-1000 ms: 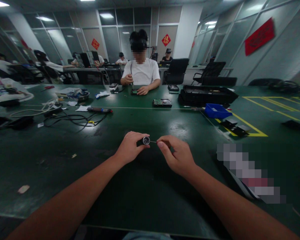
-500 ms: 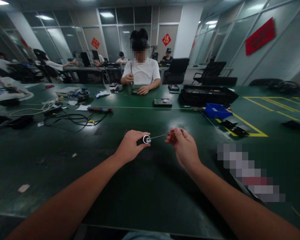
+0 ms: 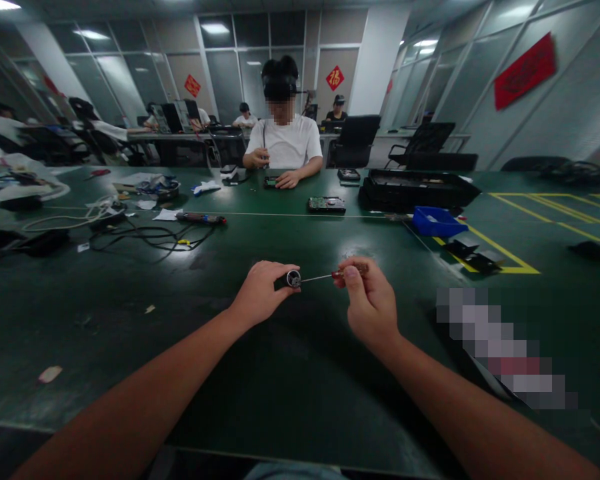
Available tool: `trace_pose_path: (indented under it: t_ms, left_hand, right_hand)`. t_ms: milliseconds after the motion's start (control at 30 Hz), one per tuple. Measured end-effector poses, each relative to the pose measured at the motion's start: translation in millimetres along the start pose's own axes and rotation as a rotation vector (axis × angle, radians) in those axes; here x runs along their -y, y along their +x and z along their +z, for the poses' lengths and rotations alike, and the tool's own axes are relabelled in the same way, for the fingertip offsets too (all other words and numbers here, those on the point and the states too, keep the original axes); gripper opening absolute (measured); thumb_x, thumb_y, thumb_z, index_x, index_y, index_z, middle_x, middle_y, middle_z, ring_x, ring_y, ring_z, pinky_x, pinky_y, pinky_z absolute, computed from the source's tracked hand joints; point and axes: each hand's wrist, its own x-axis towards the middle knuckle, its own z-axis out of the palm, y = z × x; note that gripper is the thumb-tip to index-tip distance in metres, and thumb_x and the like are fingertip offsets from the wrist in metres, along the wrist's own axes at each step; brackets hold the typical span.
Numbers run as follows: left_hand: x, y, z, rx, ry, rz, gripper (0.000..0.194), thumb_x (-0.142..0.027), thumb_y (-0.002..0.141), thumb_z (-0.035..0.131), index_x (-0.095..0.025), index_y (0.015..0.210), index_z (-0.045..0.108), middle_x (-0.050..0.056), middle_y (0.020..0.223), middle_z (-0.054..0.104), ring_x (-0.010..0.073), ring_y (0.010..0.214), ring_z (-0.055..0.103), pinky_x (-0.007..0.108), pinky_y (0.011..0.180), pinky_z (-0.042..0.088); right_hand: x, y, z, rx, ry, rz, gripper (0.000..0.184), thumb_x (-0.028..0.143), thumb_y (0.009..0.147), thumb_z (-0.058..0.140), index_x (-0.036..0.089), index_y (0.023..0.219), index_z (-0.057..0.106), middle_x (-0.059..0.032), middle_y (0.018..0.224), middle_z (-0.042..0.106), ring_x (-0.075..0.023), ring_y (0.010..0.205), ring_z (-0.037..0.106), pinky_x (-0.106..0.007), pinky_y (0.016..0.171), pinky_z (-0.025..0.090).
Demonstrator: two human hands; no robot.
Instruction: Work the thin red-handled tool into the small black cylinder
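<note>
Between thumb and fingers, my left hand (image 3: 260,293) grips a small dark cylinder with a bright round metal rim (image 3: 293,279), its end facing me. What the cylinder belongs to cannot be made out. My right hand (image 3: 373,300) is closed around the handle of a screwdriver (image 3: 317,277), red near the shaft. The thin shaft points left, and its tip reaches the rim of the cylinder; whether it is inside or just touching is too small to tell. Both hands are held above the green table (image 3: 260,400).
Across the table a person (image 3: 285,143) works on a circuit board. A hard drive (image 3: 327,205), a black tray (image 3: 420,190) and a blue bin (image 3: 437,221) lie beyond my hands. Cables (image 3: 145,240) and an electric screwdriver (image 3: 201,219) are at left; a blurred-out flat object (image 3: 500,347) lies right.
My right hand has drawn back to the right and turned, so more of the screwdriver's shaft and its handle show. The left hand stays nearly in place, with the cylinder slightly tilted.
</note>
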Motion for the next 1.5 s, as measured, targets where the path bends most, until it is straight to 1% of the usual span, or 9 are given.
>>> trace_pose_path:
  t_ms: [133,433,767,900,1067,1167,1300,1400,1500]
  left_hand:
    - [0,0,-0.5,0.01,0.002,0.008,0.037,-0.029,0.084,0.077,-0.026,0.12,0.067,0.003,0.114,0.073,0.025,0.107,0.064,0.044,0.094,0.044]
    - [1,1,1.8,0.083,0.045,0.063,0.037,-0.03,0.083,0.077,-0.028,0.119,0.068,0.003,0.114,0.074,0.0247,0.107,0.064,0.044,0.095,0.042]
    - [4,0,2.8,0.12,0.063,0.049,0.039,-0.03,0.082,0.078,-0.028,0.12,0.069,0.003,0.112,0.074,0.0257,0.106,0.064,0.046,0.096,0.042]
    - [3,0,1.9,0.078,0.036,0.031,0.039,-0.031,0.083,0.077,-0.027,0.121,0.068,0.002,0.112,0.074,0.0244,0.105,0.064,0.044,0.094,0.044]
    - [0,0,0.7,-0.024,0.005,-0.022,0.037,-0.032,0.084,0.076,-0.026,0.12,0.067,0.002,0.115,0.073,0.024,0.107,0.063,0.043,0.095,0.046]
    - [-2,0,0.3,-0.064,-0.001,-0.042,0.036,-0.03,0.085,0.076,-0.026,0.12,0.067,0.003,0.114,0.073,0.0236,0.105,0.064,0.041,0.094,0.047]
    - [-4,0,-0.2,-0.094,-0.003,-0.052,0.036,-0.027,0.085,0.075,-0.025,0.12,0.067,0.003,0.115,0.073,0.0231,0.106,0.063,0.04,0.094,0.047]
    - [-4,0,-0.3,-0.085,-0.005,-0.061,0.035,-0.027,0.085,0.075,-0.025,0.12,0.067,0.003,0.114,0.073,0.0229,0.105,0.064,0.04,0.095,0.048]
    - [-5,1,-0.2,-0.07,-0.004,-0.063,0.036,-0.028,0.085,0.075,-0.025,0.12,0.067,0.002,0.113,0.073,0.0233,0.105,0.063,0.04,0.094,0.048]
  right_hand:
    - [-1,0,0,0.062,-0.12,-0.028,0.016,0.034,0.101,0.047,0.023,0.102,0.059,-0.0016,0.082,0.068,-0.0169,0.074,0.068,-0.031,0.069,0.051]
    - [2,3,-1,0.173,-0.243,-0.1,0.014,0.029,0.1,0.046,0.022,0.102,0.058,-0.0029,0.084,0.071,-0.018,0.077,0.07,-0.03,0.07,0.049]
    - [5,7,-4,0.158,-0.399,-0.114,0.017,0.029,0.101,0.044,0.02,0.097,0.058,-0.0035,0.08,0.068,-0.0178,0.073,0.066,-0.03,0.066,0.045]
    - [6,9,-4,0.106,-0.395,-0.117,0.015,0.033,0.1,0.049,0.021,0.097,0.058,-0.0029,0.081,0.066,-0.0182,0.074,0.065,-0.03,0.068,0.046]
    - [1,11,-4,0.082,-0.419,-0.231,0.012,0.031,0.098,0.052,0.021,0.092,0.056,-0.006,0.089,0.063,-0.0201,0.08,0.062,-0.034,0.074,0.047]
    - [-4,11,-3,0.186,-0.421,-0.219,0.012,0.023,0.099,0.046,0.02,0.1,0.056,-0.0076,0.092,0.065,-0.0207,0.082,0.062,-0.034,0.074,0.047]
    - [-6,10,2,0.414,-0.551,-0.143,0.018,0.016,0.095,0.045,0.018,0.102,0.062,-0.0078,0.094,0.069,-0.0203,0.084,0.063,-0.032,0.073,0.045]
    - [-7,9,8,0.611,-0.718,-0.054,0.02,0.031,0.095,0.052,0.021,0.095,0.069,-0.005,0.088,0.071,-0.0204,0.077,0.064,-0.031,0.066,0.043]
    - [-10,7,14,0.764,-0.82,-0.015,0.032,0.048,0.095,0.053,0.024,0.096,0.074,-0.0057,0.089,0.073,-0.0221,0.079,0.065,-0.031,0.064,0.042]
